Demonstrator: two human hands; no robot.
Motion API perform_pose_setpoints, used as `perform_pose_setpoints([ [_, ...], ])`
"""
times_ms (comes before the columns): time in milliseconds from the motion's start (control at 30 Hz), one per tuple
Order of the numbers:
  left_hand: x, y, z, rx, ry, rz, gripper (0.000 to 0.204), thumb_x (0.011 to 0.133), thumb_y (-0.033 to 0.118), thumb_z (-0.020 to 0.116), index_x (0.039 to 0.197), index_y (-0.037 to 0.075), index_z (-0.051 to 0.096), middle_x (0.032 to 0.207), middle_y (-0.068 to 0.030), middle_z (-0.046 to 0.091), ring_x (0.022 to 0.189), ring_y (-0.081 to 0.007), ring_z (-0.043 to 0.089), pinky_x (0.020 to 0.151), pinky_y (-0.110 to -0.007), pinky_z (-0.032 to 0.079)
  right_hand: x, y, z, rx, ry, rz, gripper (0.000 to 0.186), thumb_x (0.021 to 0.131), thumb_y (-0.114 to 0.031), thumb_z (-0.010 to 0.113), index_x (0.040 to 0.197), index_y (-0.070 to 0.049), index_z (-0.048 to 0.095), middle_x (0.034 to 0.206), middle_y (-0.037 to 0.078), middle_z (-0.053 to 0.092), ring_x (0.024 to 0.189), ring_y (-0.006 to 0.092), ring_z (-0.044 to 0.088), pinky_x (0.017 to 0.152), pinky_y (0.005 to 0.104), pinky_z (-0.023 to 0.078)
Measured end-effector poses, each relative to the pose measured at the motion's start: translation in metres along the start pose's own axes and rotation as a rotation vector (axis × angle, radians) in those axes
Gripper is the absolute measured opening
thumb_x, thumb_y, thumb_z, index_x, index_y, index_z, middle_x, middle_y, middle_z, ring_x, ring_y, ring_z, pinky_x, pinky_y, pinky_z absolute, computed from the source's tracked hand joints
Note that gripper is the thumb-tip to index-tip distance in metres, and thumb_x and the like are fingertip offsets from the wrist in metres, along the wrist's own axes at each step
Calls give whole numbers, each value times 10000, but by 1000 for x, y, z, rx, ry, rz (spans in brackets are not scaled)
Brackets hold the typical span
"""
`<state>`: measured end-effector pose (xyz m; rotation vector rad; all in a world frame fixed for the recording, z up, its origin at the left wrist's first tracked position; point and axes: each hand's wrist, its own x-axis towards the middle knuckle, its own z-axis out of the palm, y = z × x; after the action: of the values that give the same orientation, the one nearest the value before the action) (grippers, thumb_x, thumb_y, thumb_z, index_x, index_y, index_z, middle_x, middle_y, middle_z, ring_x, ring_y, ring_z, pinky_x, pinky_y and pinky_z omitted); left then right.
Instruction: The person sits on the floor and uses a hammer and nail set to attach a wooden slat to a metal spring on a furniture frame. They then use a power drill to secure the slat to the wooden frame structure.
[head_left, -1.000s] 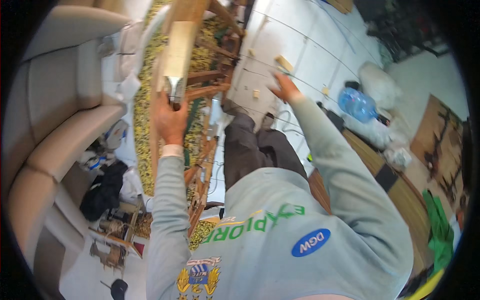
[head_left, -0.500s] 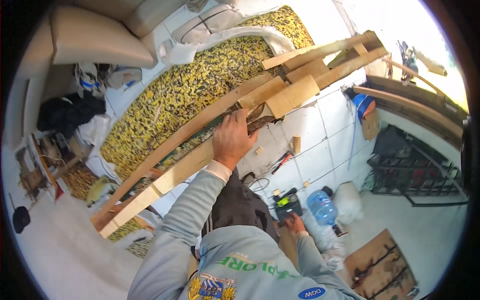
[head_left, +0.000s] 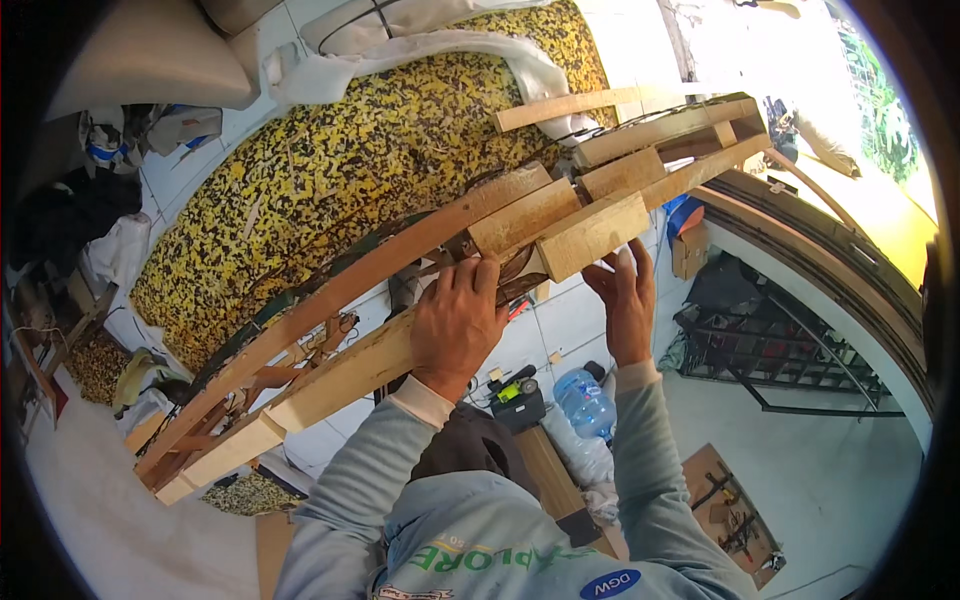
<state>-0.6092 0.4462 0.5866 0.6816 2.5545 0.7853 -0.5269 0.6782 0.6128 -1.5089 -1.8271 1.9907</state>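
Note:
A long wooden frame [head_left: 345, 365] slants across in front of me, made of two rails with short blocks between them. My left hand [head_left: 458, 325] is closed over its near rail, close to the middle. A pale wood block [head_left: 592, 236] sits on the near rail, right of that hand, and another block [head_left: 525, 216] lies behind it. My right hand [head_left: 628, 310] is raised to the lower edge of the pale block, its fingers stretched and apart. Its fingertips are at the wood; whether they press on it is unclear.
A yellow-and-black speckled foam slab [head_left: 350, 160] lies beyond the frame. On the tiled floor are a black-and-green device [head_left: 517, 398], a clear blue water bottle [head_left: 585, 402] and a tool board [head_left: 735, 515]. A black metal rack [head_left: 790, 350] stands at the right.
My right hand has left the black-and-green device on the floor and risen to the frame. The left hand keeps its hold on the rail. The view has shifted, and the frame sits slightly differently.

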Motion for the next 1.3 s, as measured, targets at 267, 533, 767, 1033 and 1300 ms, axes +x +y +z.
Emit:
perform_pose_setpoints([
  [267, 2, -5, -1, -125, 57, 10, 620, 750, 280, 895, 1295, 102, 661, 1116, -98, 759, 1033, -297, 713, 863, -410, 606, 22, -10, 28, 113, 111, 41, 800, 955, -296, 819, 1449, 81, 315, 1165, 230, 698, 981, 259, 745, 871, 372, 625],
  [533, 2, -5, -2, -162, 50, 14, 590, 757, 316, 904, 1270, 129, 681, 1061, -131, 763, 979, -348, 729, 826, -456, 606, 26, -7, 25, 112, 99, 81, 836, 931, -290, 841, 1463, 62, 300, 1176, 231, 702, 948, 287, 766, 890, 382, 636],
  [767, 6, 9, 4, 88, 38, 39, 603, 749, 387, 911, 1232, 118, 670, 1039, -132, 743, 957, -363, 719, 809, -472, 591, 3, 57, -19, 251, 13, 109, 718, 993, -345, 762, 1487, 43, 415, 1189, 210, 715, 979, 256, 749, 889, 372, 622],
  [1033, 5, 8, 12, 237, 23, 151, 710, 792, 537, 892, 1216, 19, 653, 1150, -197, 723, 1015, -376, 720, 896, -436, 566, -215, 306, -147, -511, 208, 432, 589, 925, -428, 762, 1360, -60, 614, 1089, 210, 770, 1036, 376, 742, 938, 442, 561],
  [1300, 8, -14, 11, 71, -57, 127, 667, 807, 429, 929, 1216, -21, 653, 1048, -130, 732, 946, -202, 695, 859, -362, 562, -506, 548, -180, -389, 468, 937, 654, 860, -391, 836, 1367, -18, 659, 1348, 260, 686, 1256, 380, 663, 1055, 462, 520],
])
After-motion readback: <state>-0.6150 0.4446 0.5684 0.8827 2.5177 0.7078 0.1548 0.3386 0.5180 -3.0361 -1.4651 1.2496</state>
